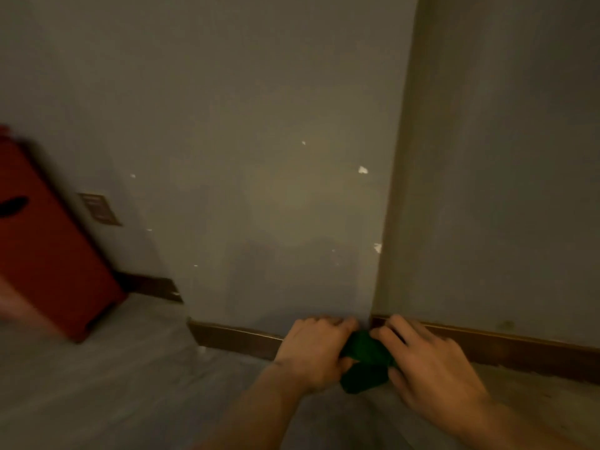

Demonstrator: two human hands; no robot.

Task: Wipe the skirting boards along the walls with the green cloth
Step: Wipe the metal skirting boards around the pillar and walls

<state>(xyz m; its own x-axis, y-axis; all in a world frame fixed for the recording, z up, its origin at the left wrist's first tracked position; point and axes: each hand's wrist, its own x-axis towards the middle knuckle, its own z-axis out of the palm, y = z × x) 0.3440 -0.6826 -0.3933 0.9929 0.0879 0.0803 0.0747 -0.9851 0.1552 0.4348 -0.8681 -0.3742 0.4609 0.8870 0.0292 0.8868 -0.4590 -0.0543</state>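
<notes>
Both hands bunch the cloth at the wall corner.

The dark brown wooden skirting board [519, 347] runs left and right from the corner; the left hand [313, 350] and right hand [431, 362] both grasp the crumpled green cloth [365, 360] between them, pressed low against the board, equally near.

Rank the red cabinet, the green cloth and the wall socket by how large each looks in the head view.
1. Red cabinet, though cut off by the frame and nearer the camera.
2. Green cloth, partly hidden by both hands.
3. Wall socket.
</notes>
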